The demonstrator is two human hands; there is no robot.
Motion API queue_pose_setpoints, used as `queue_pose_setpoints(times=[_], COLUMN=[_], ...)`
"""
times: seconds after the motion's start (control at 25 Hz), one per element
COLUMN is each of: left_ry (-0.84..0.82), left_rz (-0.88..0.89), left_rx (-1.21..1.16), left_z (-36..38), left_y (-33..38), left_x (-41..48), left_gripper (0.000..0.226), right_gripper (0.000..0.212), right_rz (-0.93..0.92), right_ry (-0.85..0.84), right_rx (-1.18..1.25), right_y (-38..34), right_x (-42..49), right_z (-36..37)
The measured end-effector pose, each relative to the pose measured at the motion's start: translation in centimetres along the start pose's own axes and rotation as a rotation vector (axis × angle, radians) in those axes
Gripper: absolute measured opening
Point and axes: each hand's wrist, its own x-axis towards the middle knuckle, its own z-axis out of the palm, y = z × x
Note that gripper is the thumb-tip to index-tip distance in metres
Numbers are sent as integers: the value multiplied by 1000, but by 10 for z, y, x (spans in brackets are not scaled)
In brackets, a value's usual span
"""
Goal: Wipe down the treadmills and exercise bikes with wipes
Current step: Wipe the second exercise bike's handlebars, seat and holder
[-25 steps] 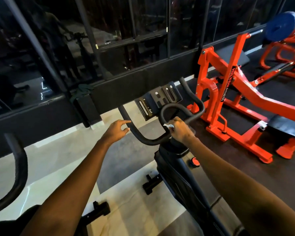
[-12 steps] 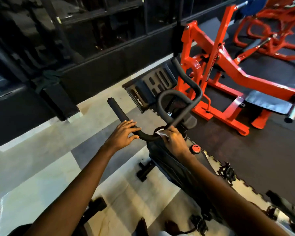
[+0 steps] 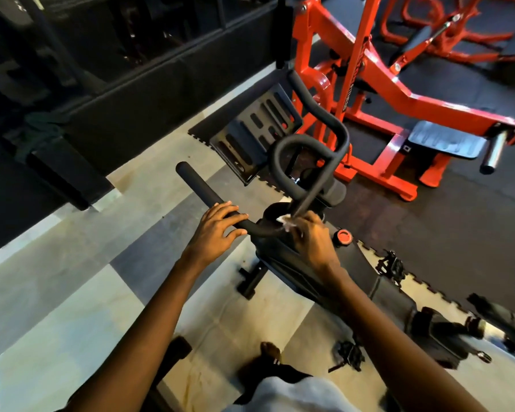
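A black exercise bike [image 3: 286, 260] stands in front of me, its curved handlebar [image 3: 312, 156] looping above a slotted console plate [image 3: 250, 129]. My left hand [image 3: 217, 233] rests on the left handlebar grip [image 3: 197, 182], fingers laid over the bar. My right hand [image 3: 312, 236] presses a small crumpled white wipe [image 3: 286, 223] against the handlebar's centre, just above the stem. A red adjustment knob [image 3: 343, 237] sits right of that hand. Both pedals [image 3: 391, 266] show lower right.
An orange weight machine [image 3: 378, 93] with a grey pad [image 3: 446, 139] stands close behind the bike on black rubber flooring. A dark glass wall with a black base [image 3: 125, 96] runs along the left. Pale floor tiles [image 3: 57, 292] lie below. My foot [image 3: 269, 350] is near the bike's base.
My view has tilted down and moved closer over the bike. My left hand has settled onto the left grip. My right hand has kept the wipe at the handlebar's centre.
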Motion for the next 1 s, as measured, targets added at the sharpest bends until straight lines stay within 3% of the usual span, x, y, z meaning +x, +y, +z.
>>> queue_pose_setpoints(times=[0.08,0.16,0.4,0.6,0.84,1.0], left_ry=[-10,-24,-32,21,40,57], left_rz=[-10,-15,10,135,267,352], left_rx=[-1,3,7,155,283,309], left_z=[-1,-1,-1,-18,-39,-51], left_y=[0,0,-1,-11,-36,-53], left_x=[0,-3,-4,5,15,29], left_gripper=[43,43,43,38,36,35], right_gripper=[26,27,27,32,38,44], right_rz=[142,157,56,259,213,320], right_ry=[132,197,4,139,89,124], right_rx=[27,29,61,56,-74,-28], right_y=[13,14,-26,-24,-79,-80], right_x=[19,20,-20,-4,-13,-15], right_z=[-10,-9,19,21,64,58])
